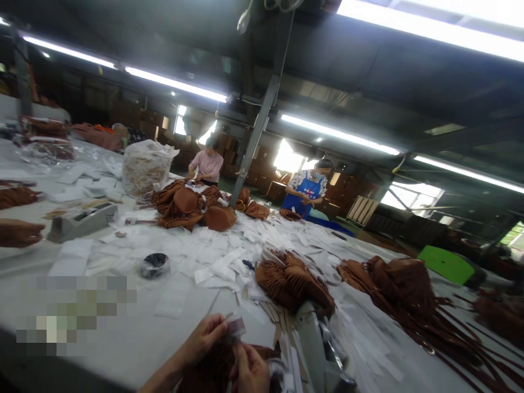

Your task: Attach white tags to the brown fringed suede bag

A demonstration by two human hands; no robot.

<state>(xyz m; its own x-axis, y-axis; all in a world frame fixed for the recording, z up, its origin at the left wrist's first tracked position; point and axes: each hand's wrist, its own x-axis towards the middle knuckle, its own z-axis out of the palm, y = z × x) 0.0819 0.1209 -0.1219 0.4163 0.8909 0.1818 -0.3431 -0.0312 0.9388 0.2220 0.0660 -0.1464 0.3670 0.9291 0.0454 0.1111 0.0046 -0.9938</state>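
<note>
Low in the middle, my left hand [208, 334] pinches a small clear plastic piece with a brownish patch [236, 326] between thumb and fingers. My right hand [251, 370] is closed just below it, its fingertips at the lower end of what looks like the same piece; blur hides the exact grip. Beneath both hands lies dark brown leather-like material [207, 374], partly hidden by them. A grey tape dispenser [313, 341] stands right of my right hand. Beyond it rests a brown fringed bag [292, 278].
White paper strips [223, 267] litter the table. A black tape roll [155, 265] and another tape dispenser [84, 218] sit left. Brown bags pile at the back [186, 202] and right [393, 284]. A metal post [256, 142] rises behind. Two people work across the table.
</note>
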